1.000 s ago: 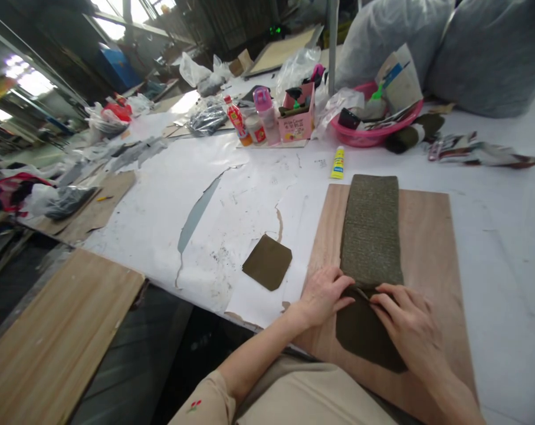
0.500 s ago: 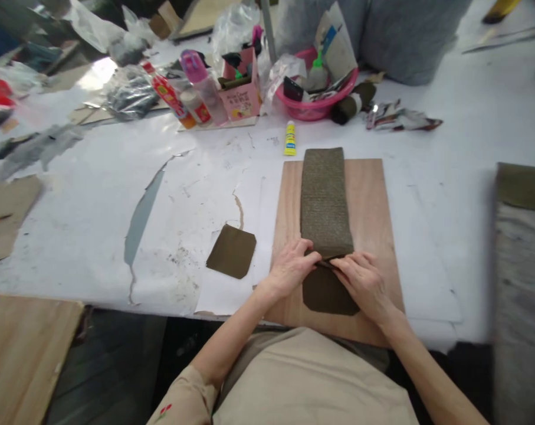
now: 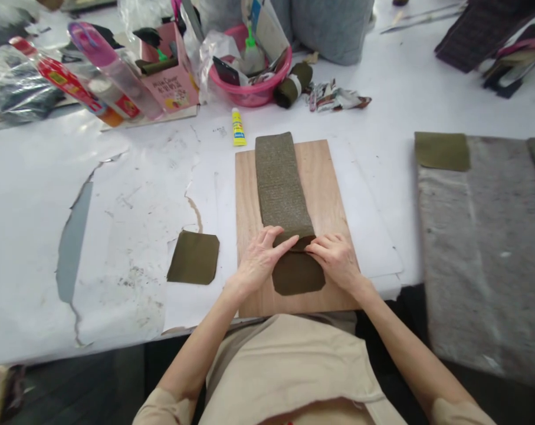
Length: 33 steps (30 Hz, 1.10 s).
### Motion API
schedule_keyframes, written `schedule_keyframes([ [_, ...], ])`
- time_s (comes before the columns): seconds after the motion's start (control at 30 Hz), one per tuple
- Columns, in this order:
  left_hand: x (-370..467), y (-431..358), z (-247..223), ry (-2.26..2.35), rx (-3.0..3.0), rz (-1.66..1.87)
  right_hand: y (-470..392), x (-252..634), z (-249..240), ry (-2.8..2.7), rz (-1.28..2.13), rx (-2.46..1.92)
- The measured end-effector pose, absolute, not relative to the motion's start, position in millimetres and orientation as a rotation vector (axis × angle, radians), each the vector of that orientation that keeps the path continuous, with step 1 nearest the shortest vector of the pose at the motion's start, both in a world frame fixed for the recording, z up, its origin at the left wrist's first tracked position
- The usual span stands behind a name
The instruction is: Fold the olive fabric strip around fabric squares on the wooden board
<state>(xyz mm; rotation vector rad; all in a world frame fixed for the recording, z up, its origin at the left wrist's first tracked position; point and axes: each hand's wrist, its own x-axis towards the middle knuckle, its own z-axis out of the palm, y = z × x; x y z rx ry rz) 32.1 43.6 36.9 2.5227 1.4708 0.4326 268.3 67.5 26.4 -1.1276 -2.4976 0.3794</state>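
A long olive textured fabric strip [image 3: 281, 183] lies on a wooden board [image 3: 324, 183]. Its near end meets a darker olive fabric piece with cut corners [image 3: 298, 274]. My left hand [image 3: 265, 254] rests at the left of this joint, fingers spread, the thumb stretched along the seam. From the right, my right hand [image 3: 335, 257] pinches the fabric edge between thumb and fingertips. Between the two hands the edge is slightly lifted, showing a dark gap. Left of the board lies a separate olive fabric piece [image 3: 194, 258].
Beyond the board are a yellow tube [image 3: 239, 128], a pink basket [image 3: 249, 94] of small items, a pink box [image 3: 174, 85] and bottles. A grey fabric-covered panel [image 3: 483, 254] with an olive piece [image 3: 443, 151] stands at the right. Torn paper [image 3: 75, 242] marks the left.
The view has swung to the right, showing more of the grey panel. My left hand's thumb has stretched along the seam, and its fingers are more spread. My right hand still pinches the edge.
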Motion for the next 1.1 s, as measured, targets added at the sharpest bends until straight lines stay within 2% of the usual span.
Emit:
schedule_keyframes([
  [0.2, 33.1, 50.7, 45.8, 1.327, 2.590, 0.263, 64.4, 271.2, 22.4, -2.477, 0.478, -1.053],
  [0.5, 28.5, 48.2, 45.9, 1.196, 2.663, 0.244, 60.2, 270.9, 16.2, -2.367, 0.553, -1.060],
  [0.7, 29.6, 55.3, 50.8, 1.329, 2.651, 0.156, 58.6, 269.9, 17.0, -2.309, 0.616, -1.106],
  [0.9, -3.9, 44.9, 47.4, 1.577, 2.436, 0.318, 59.7, 269.8, 16.4, -2.269, 0.683, -1.091],
  [1.1, 4.3, 40.7, 40.4, 1.584, 2.341, 0.495, 64.4, 268.3, 20.1, -2.288, 0.698, -1.107],
])
